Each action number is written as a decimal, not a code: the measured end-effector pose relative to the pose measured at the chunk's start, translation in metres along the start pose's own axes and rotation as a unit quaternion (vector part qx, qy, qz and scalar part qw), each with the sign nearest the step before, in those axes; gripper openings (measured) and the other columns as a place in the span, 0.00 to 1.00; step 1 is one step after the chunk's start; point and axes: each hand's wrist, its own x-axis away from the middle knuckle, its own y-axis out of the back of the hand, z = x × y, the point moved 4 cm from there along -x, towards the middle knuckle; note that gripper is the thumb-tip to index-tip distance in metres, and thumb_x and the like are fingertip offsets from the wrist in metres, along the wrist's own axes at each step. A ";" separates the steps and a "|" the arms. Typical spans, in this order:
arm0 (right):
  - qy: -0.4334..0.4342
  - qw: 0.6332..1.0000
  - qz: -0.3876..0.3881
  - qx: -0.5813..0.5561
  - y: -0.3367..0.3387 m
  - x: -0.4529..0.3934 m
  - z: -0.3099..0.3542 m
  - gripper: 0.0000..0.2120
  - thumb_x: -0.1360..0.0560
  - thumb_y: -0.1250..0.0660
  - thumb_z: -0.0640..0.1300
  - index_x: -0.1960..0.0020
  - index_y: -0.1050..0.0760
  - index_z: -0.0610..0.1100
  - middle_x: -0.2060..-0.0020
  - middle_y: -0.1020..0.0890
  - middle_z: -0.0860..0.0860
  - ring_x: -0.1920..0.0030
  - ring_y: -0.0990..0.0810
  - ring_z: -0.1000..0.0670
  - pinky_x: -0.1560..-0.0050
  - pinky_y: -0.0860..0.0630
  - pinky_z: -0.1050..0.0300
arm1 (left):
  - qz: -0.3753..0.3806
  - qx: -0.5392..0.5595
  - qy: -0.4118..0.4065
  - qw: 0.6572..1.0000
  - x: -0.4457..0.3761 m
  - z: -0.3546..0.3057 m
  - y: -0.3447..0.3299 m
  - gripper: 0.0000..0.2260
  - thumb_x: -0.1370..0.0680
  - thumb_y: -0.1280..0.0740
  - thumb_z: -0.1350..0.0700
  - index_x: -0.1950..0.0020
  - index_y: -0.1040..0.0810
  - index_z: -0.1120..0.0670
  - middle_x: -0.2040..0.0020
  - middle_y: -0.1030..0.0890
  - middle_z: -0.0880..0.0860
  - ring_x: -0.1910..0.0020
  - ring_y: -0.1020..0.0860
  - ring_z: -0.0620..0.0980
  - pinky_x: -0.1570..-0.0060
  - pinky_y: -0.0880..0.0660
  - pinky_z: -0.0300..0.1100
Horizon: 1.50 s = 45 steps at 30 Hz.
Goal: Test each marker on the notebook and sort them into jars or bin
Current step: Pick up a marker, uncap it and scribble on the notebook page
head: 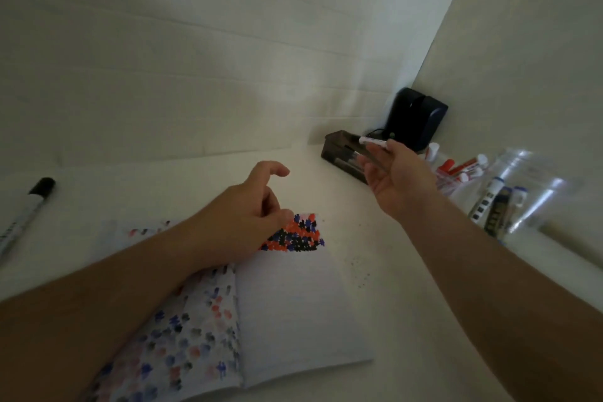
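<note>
Centrally, the open notebook [293, 303] lies on the tabletop [375, 238]; left hand [248, 222] hovers over it, grip released. Right hand [396, 176] pinches a marker [373, 141] near the bin [339, 153]: sorting step, seemingly; next, release into a jar [522, 192] or bin.

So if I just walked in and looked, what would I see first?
Probably the open notebook in the middle of the table, covered in red, blue and black marker dots. Next, the right hand held up over a dark tray, gripping a white marker. At the right stand clear jars holding red-capped and blue-capped markers.
</note>
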 end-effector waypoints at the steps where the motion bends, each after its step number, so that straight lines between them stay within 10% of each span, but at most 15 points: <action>1: -0.009 1.000 -0.002 -0.001 -0.003 -0.004 0.000 0.10 0.15 0.37 0.46 0.39 0.24 0.41 0.41 0.15 0.43 0.51 0.12 0.42 0.62 0.18 0.60 | 0.004 -0.003 -0.001 1.000 0.001 0.000 0.000 0.22 0.19 0.31 0.50 0.29 0.38 0.39 0.58 0.19 0.48 0.65 0.22 0.42 0.62 0.26 0.37; 11: 0.081 0.984 -0.012 0.156 -0.007 0.002 -0.012 0.37 0.18 0.36 0.34 0.18 0.47 0.58 0.42 0.21 0.41 0.48 0.13 0.41 0.50 0.15 0.46 | 0.020 -0.029 -0.004 0.999 0.001 0.000 0.000 0.20 0.18 0.33 0.49 0.30 0.36 0.39 0.57 0.19 0.49 0.63 0.22 0.43 0.60 0.25 0.37; 17: 0.036 0.986 -0.066 0.149 -0.004 -0.010 -0.017 0.40 0.18 0.39 0.33 0.17 0.54 0.58 0.45 0.24 0.46 0.48 0.16 0.47 0.64 0.23 0.60 | 0.023 -0.056 -0.012 0.998 0.000 0.000 -0.003 0.20 0.18 0.32 0.49 0.30 0.36 0.39 0.58 0.19 0.48 0.63 0.22 0.44 0.59 0.24 0.38; 21: -0.003 0.990 -0.076 0.117 -0.007 -0.016 -0.019 0.17 0.13 0.42 0.43 0.27 0.34 0.56 0.54 0.22 0.49 0.43 0.16 0.51 0.64 0.27 0.63 | 0.026 -0.057 -0.011 0.998 -0.001 0.000 -0.004 0.20 0.18 0.32 0.48 0.31 0.36 0.38 0.59 0.19 0.47 0.62 0.21 0.43 0.59 0.23 0.40; 25: 0.057 0.990 -0.070 0.107 -0.009 -0.026 -0.014 0.37 0.19 0.31 0.42 0.19 0.45 0.60 0.43 0.20 0.44 0.51 0.14 0.49 0.69 0.25 0.63 | 0.029 -0.059 -0.005 0.998 -0.002 0.001 -0.005 0.19 0.18 0.32 0.48 0.31 0.36 0.37 0.58 0.19 0.47 0.62 0.21 0.43 0.58 0.24 0.39; 31: 0.026 0.989 -0.097 0.112 -0.011 -0.044 -0.017 0.14 0.14 0.40 0.52 0.34 0.27 0.46 0.59 0.20 0.47 0.68 0.23 0.53 0.74 0.31 0.64 | 0.031 -0.067 -0.004 0.997 -0.002 0.001 -0.006 0.19 0.19 0.32 0.48 0.32 0.36 0.37 0.58 0.19 0.47 0.61 0.21 0.42 0.58 0.25 0.37; 39: 0.047 0.996 -0.047 0.059 -0.017 -0.038 -0.017 0.34 0.15 0.41 0.37 0.20 0.47 0.68 0.34 0.28 0.46 0.50 0.13 0.44 0.64 0.19 0.60 | 0.032 -0.072 -0.009 0.997 -0.002 0.001 -0.006 0.19 0.18 0.32 0.48 0.31 0.36 0.38 0.57 0.19 0.47 0.60 0.21 0.42 0.59 0.27 0.36; 42: 0.055 0.984 -0.010 0.172 -0.022 -0.025 -0.025 0.26 0.15 0.40 0.38 0.24 0.38 0.63 0.33 0.24 0.41 0.52 0.14 0.46 0.63 0.18 0.59 | 0.029 -0.064 -0.011 0.997 -0.001 0.001 -0.006 0.19 0.18 0.32 0.48 0.31 0.36 0.38 0.58 0.19 0.47 0.60 0.21 0.42 0.57 0.24 0.38; 45: 0.130 0.927 0.053 0.347 -0.026 0.001 -0.036 0.39 0.21 0.33 0.32 0.19 0.43 0.61 0.36 0.23 0.48 0.48 0.17 0.45 0.60 0.16 0.55 | 0.009 -0.065 -0.014 0.998 0.000 0.001 -0.004 0.19 0.19 0.31 0.50 0.32 0.35 0.39 0.57 0.21 0.46 0.61 0.21 0.44 0.57 0.22 0.41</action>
